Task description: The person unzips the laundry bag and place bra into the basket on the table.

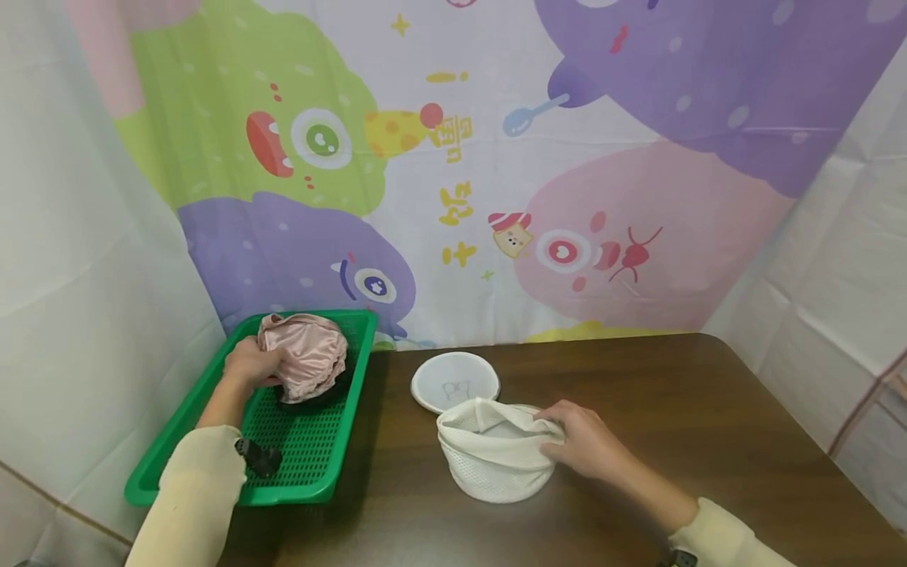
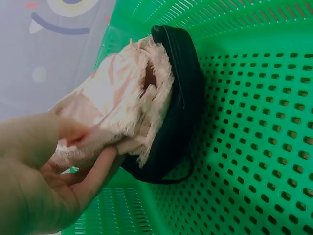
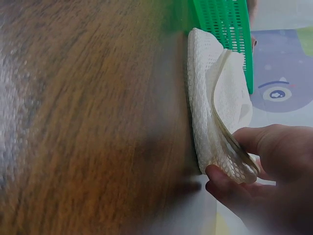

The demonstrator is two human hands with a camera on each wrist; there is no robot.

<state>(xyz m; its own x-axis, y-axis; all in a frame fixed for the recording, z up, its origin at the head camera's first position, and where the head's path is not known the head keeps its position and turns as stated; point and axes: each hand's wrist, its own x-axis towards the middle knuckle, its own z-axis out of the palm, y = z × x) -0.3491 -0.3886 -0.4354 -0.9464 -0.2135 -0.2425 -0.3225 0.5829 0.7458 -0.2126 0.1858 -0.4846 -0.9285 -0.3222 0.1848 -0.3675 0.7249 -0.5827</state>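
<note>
In the head view my left hand (image 1: 253,362) grips a pink satin garment (image 1: 308,354) between thumb and fingers, at the back of the green basket (image 1: 347,425). The left wrist view shows the frilly edge of this pink garment (image 2: 156,83) lying against a black garment (image 2: 188,93) in the basket. A white mesh laundry bag (image 1: 496,472) stands upright on the table, its mouth facing up. At the bag's right side, my right hand (image 1: 584,441) pinches the rim. The round white lid (image 1: 453,380) lies open behind the bag.
The basket stands on the left of the brown wooden table (image 1: 638,378), close to the white curtain (image 1: 106,276). A printed cartoon cloth (image 1: 453,299) hangs behind the table's back edge. More white cloth (image 1: 822,283) hangs at the right.
</note>
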